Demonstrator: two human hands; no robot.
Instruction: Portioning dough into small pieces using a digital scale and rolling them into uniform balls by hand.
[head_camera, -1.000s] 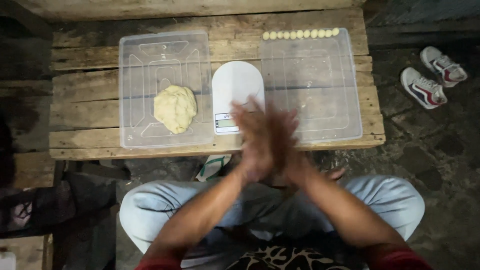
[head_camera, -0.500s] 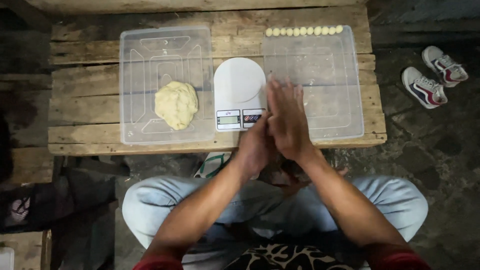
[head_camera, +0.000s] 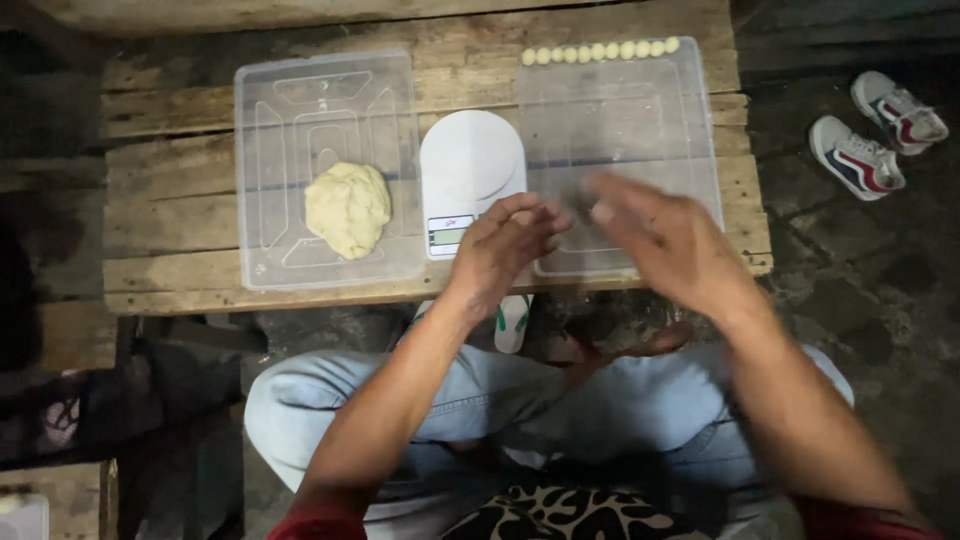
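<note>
My left hand (head_camera: 505, 245) hovers over the front of a white kitchen scale (head_camera: 472, 160). Its fingers are curled, and what is inside them is hidden. My right hand (head_camera: 665, 240) is blurred with motion, its fingers spread, palm down over the near part of the right clear plastic tray (head_camera: 690, 130). A row of several small dough balls (head_camera: 600, 50) lies along that tray's far edge. A pale yellow lump of dough (head_camera: 347, 208) sits in the left clear tray (head_camera: 260, 90), apart from both hands.
Trays and scale rest on a rough wooden pallet table (head_camera: 170, 200). My knees in light jeans are below its front edge, with a green-strapped sandal (head_camera: 512, 320) on the ground. A pair of sneakers (head_camera: 880, 140) lies on the dirt floor at right.
My hands were pressed together palm to palm, rubbing. They have now come apart, the right one swinging out to the right over the right tray.
</note>
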